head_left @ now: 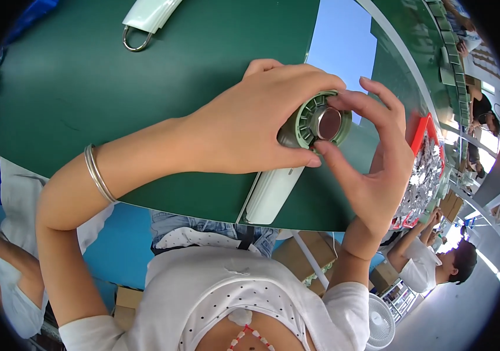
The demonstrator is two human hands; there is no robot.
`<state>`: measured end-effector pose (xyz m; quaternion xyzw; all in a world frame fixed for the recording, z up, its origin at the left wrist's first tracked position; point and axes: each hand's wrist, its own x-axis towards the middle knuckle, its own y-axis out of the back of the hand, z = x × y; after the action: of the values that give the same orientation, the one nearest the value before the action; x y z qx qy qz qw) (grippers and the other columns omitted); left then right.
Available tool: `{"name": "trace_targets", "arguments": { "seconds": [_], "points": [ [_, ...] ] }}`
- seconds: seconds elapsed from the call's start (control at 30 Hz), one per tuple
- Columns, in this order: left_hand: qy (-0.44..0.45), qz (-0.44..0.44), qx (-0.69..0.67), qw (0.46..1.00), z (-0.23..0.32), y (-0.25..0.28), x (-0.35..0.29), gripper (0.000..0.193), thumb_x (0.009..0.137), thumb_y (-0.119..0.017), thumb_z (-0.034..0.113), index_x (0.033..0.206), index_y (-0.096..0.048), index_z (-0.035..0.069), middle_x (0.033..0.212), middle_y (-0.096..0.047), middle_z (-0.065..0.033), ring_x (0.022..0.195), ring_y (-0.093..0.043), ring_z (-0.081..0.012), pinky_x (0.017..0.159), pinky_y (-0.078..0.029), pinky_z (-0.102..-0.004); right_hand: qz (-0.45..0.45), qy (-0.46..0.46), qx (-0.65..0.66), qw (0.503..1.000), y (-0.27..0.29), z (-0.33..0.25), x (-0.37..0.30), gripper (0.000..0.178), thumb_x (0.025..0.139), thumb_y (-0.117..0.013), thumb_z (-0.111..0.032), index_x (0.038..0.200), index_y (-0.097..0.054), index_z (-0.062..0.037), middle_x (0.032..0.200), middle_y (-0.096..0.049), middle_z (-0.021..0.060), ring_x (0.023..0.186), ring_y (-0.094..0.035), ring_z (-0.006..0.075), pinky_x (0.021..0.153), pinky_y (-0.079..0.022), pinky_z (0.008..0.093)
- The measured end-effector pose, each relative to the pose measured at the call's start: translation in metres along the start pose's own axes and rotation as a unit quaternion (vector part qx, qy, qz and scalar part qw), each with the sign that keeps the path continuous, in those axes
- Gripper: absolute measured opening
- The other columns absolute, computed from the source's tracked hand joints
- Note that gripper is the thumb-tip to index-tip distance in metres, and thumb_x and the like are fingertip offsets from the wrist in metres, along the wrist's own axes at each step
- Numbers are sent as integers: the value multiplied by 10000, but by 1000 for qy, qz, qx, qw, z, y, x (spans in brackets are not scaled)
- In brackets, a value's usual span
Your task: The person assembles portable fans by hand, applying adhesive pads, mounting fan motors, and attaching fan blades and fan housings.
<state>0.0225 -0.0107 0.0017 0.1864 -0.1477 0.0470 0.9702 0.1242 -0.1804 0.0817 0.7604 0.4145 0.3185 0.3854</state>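
Left hand (244,126) was clamped around the green fan head (311,126), steadying the white-handled fan on the green bench (86,88). Right hand (373,164) pinched the round silver cap (327,123) at its hub between thumb and fingertips; square, even pressure looked best for seating it.

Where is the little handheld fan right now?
In the head view, the handheld fan lies on the green table, right of centre, gripped between the left hand and right hand.

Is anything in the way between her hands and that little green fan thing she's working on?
Nothing visible. The left hand already wraps the handheld fan at its round green head, and the right hand's fingertips touch the shiny disc at its centre, above the green table.
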Motion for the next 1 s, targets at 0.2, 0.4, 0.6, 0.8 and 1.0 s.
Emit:
{"name": "trace_targets", "arguments": {
  "seconds": [0.2,0.4,0.6,0.8,1.0],
  "points": [
    [-8,20,-14,1000,-6,-6,1,758,693,-842,215,1366,-510,107,1329,-577,-73,1207,-546,-275,1064,-343,-398,2,11,-17,1000,4,-3,6,441,621,-794,-7,1052,-698,-15,1086,-658,100,1218,-549,323,997,-448,426],
    [-11,18,-30,999,-5,0,3,749,685,-850,200,1351,-520,103,1323,-579,-76,1200,-548,-287,1060,-354,-407,15,25,-29,999,0,5,8,397,600,-833,-23,984,-731,-15,1010,-620,85,1185,-561,330,986,-450,436],
    [-19,13,-51,998,-5,0,-1,748,718,-832,193,1371,-493,59,1366,-542,-144,1272,-491,-350,1081,-358,-432,50,22,25,998,-6,3,4,345,622,-843,-47,949,-733,-58,997,-625,60,1152,-577,328,949,-449,440],
    [9,-37,-50,998,0,0,3,826,720,-853,241,1419,-453,58,1420,-497,-140,1324,-432,-340,1105,-341,-440,25,47,4,999,-9,16,-15,579,688,-825,-100,1232,-641,-29,1182,-552,116,1216,-524,321,1014,-425,460],
    [37,-23,-46,998,9,16,1,930,779,-821,257,1520,-299,48,1511,-381,-168,1387,-366,-323,1139,-328,-424,173,-209,192,943,-52,-19,-76,1133,656,-852,-263,1537,-193,6,1358,-390,169,1158,-509,285,977,-435,409]
  ]
}}
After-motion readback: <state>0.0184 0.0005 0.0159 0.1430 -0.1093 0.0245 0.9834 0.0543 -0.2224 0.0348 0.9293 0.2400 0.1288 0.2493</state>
